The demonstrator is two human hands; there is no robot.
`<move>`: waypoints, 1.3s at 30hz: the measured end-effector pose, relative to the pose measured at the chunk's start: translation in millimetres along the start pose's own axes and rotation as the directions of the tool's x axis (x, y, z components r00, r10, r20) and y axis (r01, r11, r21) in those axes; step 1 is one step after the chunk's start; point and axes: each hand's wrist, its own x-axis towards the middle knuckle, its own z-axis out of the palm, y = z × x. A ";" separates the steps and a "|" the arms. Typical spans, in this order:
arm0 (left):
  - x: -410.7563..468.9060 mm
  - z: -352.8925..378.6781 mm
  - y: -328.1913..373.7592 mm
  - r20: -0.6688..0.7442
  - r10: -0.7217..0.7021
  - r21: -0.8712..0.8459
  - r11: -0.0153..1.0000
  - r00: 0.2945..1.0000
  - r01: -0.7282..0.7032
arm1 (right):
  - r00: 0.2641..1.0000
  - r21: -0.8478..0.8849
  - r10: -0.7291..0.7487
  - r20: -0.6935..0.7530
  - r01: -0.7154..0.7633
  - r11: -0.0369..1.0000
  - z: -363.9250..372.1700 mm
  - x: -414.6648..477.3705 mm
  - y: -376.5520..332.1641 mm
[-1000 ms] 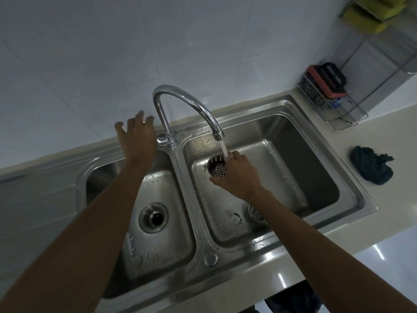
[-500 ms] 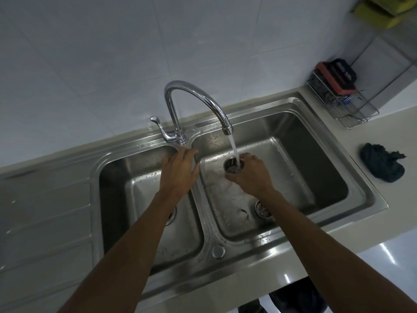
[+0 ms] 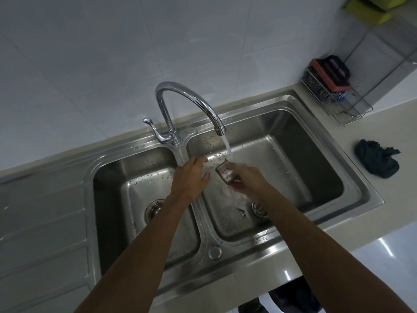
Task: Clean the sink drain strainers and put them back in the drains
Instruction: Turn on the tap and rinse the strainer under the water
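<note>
The strainer (image 3: 225, 175), a small perforated metal cup, is held tilted under the stream of water (image 3: 228, 147), above the floor of the right basin (image 3: 316, 159). The right hand (image 3: 246, 179) grasps it from its near side, fingers curled around the cup, so that the holed wall faces the left hand. The left hand (image 3: 190, 177) is released, with its fingers spread and nothing in them. It hovers just beside the strainer, above the divider between the basins, not touching it as far as I can tell.

The cup looks light and stiff, thin steel that should not bend or break. It is wet, so it is likely slippery. The rim is probably the safest place to take hold, leaving the holed wall free for rubbing. A loose pinch under running water could let it drop into the basin.

The tap (image 3: 187, 102) arches over the right basin, with its lever (image 3: 155, 132) at the base. A second strainer (image 3: 259, 208) appears to sit in that basin's drain, partly hidden by the right forearm. The left drain (image 3: 154, 210) in the left basin (image 3: 126, 177) looks open, so the held cup probably belongs there.

On the counter (image 3: 394, 123) to the right lie a dark cloth (image 3: 375, 162) and a wire rack (image 3: 347, 109) holding scrubbers.
</note>
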 end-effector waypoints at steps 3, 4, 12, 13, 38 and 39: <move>2.8 4.1 6.9 0.026 -0.001 -0.025 1.000 1.000 0.001 | 0.974 0.406 0.173 0.147 -0.219 0.887 -3.4 -1.1 7.5; 3.6 5.2 8.5 0.028 -0.002 -0.034 0.999 1.000 0.003 | 0.966 0.488 0.196 0.167 -0.253 0.836 -4.0 0.4 9.7; 4.7 12.1 14.6 0.022 -0.028 -0.076 0.997 0.999 0.030 | 0.946 0.681 0.223 0.237 -0.325 0.656 -4.5 3.7 12.5; 4.5 12.1 15.1 0.018 -0.029 -0.081 0.996 0.999 0.031 | 0.952 0.677 0.214 0.218 -0.306 0.669 -4.3 3.0 11.6; -1.6 23.1 9.4 0.046 -0.040 -0.228 0.972 0.998 0.050 | 0.827 -0.865 -0.543 0.147 0.373 0.334 -19.3 -5.6 41.9; -0.5 24.1 12.7 0.054 -0.030 -0.232 0.972 0.998 0.042 | 0.831 -0.865 -0.542 0.130 0.362 0.347 -22.2 -5.9 40.4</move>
